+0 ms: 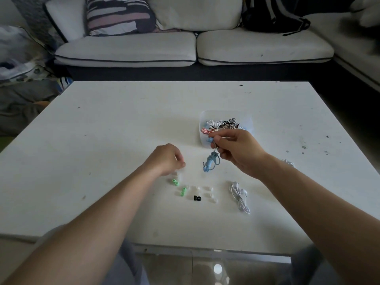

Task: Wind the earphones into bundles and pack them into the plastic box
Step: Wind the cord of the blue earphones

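Right hand (232, 149) pinches blue bundle (211, 163), which hangs upright just short of box (224, 114); right hand is nearer the box. Left hand (166, 159) curled, grasp unclear.

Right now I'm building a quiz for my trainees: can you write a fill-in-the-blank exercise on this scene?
1. The wound earphones in the right hand are ____.
2. One ____ ear tip lies beside the green ear tips.
3. The loose earphones on the table are ____.
Missing words: blue; black; white.
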A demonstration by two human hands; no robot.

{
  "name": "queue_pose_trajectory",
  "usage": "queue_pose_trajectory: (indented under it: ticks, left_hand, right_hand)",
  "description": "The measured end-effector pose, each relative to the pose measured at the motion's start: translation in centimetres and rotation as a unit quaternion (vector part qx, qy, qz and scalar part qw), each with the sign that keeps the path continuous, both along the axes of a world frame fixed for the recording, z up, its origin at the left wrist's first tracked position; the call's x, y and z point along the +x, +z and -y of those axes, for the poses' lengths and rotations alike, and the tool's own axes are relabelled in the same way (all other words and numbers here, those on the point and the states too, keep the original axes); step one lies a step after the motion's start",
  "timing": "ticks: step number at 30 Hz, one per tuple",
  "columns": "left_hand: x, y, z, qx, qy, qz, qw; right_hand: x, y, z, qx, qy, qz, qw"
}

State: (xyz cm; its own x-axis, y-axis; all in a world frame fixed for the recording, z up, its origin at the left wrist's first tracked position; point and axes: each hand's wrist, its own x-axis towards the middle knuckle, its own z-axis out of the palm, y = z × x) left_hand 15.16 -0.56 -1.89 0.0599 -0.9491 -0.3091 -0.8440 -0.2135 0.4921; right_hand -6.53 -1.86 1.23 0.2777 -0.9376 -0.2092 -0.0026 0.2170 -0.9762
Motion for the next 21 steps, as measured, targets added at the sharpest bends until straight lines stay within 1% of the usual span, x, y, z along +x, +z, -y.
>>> queue_pose_trajectory:
  ticks: [3, 7, 11, 15, 17, 18, 20, 21]
  left_hand:
    - [-0.4, -1.0, 0.3, 0.02, -0.007, 0.052, 0.998]
    - [-0.5, -1.9, 0.8, 0.052, -0.022, 0.08, 0.995]
    - [-0.7, -2.2, 1.0, 0.042, -0.032, 0.102, 0.993]
    - [-0.7, -1.7, 0.8, 0.039, -0.031, 0.096, 0.994]
    - [-0.5, -0.9, 0.8, 0.022, -0.018, 0.069, 0.997]
    - [-0.4, -0.3, 0.8, 0.013, -0.002, 0.037, 0.999]
    - [-0.3, 0.9, 0.8, 0.008, 0.054, -0.082, 0.995]
    - [-0.4, 1.6, 0.6, 0.011, 0.079, -0.16, 0.984]
  right_hand:
    - [-0.3, 0.0, 0.3, 0.021, 0.005, 0.009, 1.0]
    - [-0.4, 0.2, 0.3, 0.033, 0.01, 0.02, 0.999]
    - [-0.4, 0.4, 0.3, 0.047, 0.007, 0.025, 0.999]
    - [-0.5, 0.5, 0.2, 0.045, 0.013, 0.023, 0.999]
    - [-0.7, 0.7, 0.1, 0.044, 0.015, 0.023, 0.999]
    - [-0.7, 0.7, 0.1, 0.043, 0.014, 0.022, 0.999]
    - [-0.8, 0.9, 0.0, 0.038, 0.017, 0.02, 0.999]
    - [-0.8, 1.0, 0.0, 0.035, 0.02, 0.019, 0.999]
